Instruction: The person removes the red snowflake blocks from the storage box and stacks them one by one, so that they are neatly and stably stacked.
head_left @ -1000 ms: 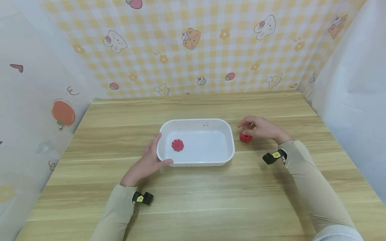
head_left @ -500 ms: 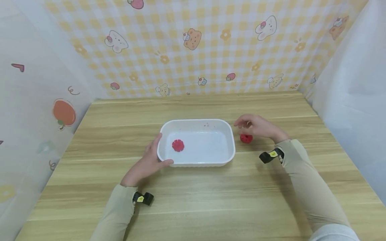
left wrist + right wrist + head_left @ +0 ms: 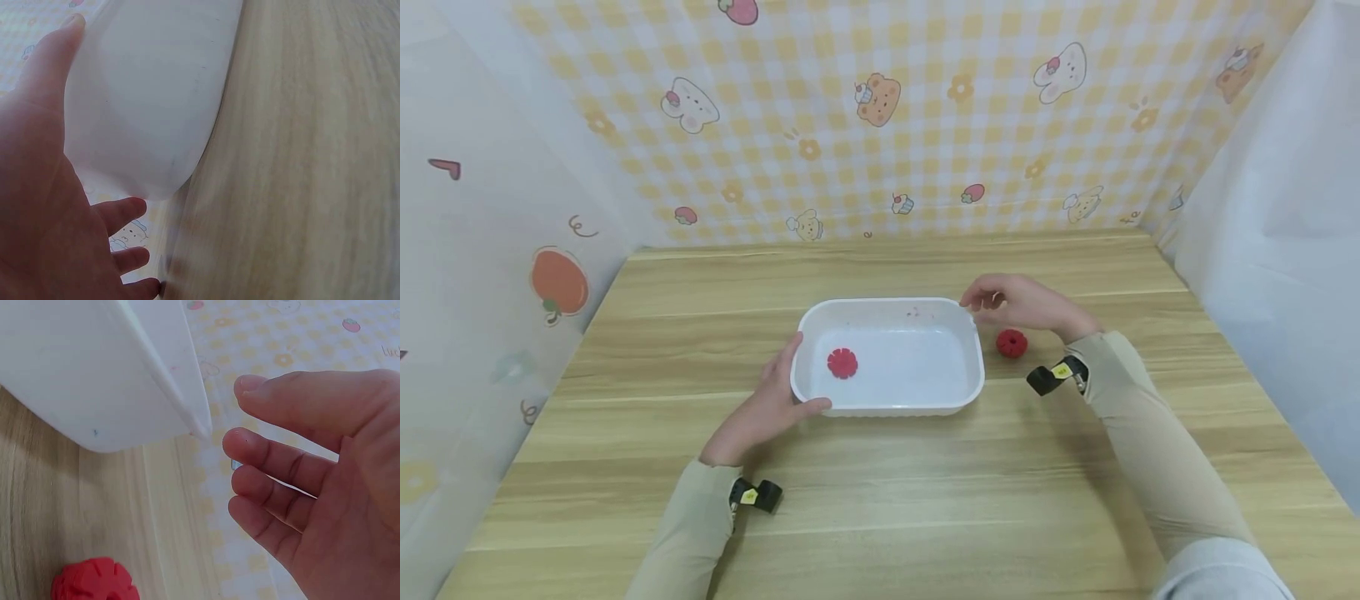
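A white plastic tub [image 3: 917, 408] stands on the wooden table, with one flat red notched disc [image 3: 842, 363] lying inside it on the left. My left hand [image 3: 760, 412] holds the tub's near left corner, thumb along the front side and fingers at the left end. In the left wrist view the ring and little fingers stick out past the wall. My right hand [image 3: 1026, 302] hovers by the far right corner, its fingers loosely bent and nothing between them. Below it, right of the tub, sits a thick red notched piece [image 3: 1012, 343] like stacked discs, partly cut off in the right wrist view.
A yellow checked cloth [image 3: 820, 108] with cartoon prints hangs behind the table [image 3: 910, 508]. White sheets flank both sides. A black wrist camera [image 3: 1056, 375] sits on the right sleeve, another camera [image 3: 756, 494] on the left one.
My right hand has moved away from the thick red piece, left and back to the tub's far right corner. The red piece is now uncovered. My left hand and the tub have stayed put.
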A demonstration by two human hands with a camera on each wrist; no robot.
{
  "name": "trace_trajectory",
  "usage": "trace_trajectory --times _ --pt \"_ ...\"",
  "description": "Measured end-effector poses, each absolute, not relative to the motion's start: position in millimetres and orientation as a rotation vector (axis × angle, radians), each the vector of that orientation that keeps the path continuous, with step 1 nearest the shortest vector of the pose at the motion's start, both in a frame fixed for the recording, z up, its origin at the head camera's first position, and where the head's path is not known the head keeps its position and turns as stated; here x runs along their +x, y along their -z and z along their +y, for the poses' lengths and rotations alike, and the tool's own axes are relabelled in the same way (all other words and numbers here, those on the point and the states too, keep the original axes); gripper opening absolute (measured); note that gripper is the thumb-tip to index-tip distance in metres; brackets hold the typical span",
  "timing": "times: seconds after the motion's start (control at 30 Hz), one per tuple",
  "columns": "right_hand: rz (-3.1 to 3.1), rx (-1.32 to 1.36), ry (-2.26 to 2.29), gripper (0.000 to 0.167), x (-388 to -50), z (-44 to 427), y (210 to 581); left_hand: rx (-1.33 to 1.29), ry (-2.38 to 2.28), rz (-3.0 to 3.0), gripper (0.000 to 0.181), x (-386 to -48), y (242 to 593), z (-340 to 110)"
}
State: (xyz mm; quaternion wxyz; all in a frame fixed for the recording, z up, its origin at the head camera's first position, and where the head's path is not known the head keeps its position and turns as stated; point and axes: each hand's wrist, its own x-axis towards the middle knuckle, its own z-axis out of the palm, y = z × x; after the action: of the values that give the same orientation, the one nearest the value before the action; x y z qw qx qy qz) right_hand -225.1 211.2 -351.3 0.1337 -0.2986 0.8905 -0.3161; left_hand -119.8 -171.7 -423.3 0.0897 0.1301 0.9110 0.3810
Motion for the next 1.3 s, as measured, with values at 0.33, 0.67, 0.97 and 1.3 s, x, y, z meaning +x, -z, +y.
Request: trace_trajectory --times 0.33,0.67,0.97,1.3 --pt "2.521 -0.933 0.864 0.024 -232.3 193.5 344.0 0.389 -1.145 2.707 0.107 -119.0 422.7 -172.5" --pt "2.501 -1.001 0.832 0.023 -236.9 169.8 341.2 0.388 -1.145 2.705 0.107 -120.2 423.7 -172.7" --pt "2.453 -1.063 0.796 0.022 -242.8 145.6 339.3 0.379 -1.144 2.701 0.109 -120.2 422.5 -170.7" --pt "2.397 -1.161 0.775 0.022 -246.0 119.3 341.0 0.376 -1.145 2.703 0.11 -119.5 422.6 -171.9"
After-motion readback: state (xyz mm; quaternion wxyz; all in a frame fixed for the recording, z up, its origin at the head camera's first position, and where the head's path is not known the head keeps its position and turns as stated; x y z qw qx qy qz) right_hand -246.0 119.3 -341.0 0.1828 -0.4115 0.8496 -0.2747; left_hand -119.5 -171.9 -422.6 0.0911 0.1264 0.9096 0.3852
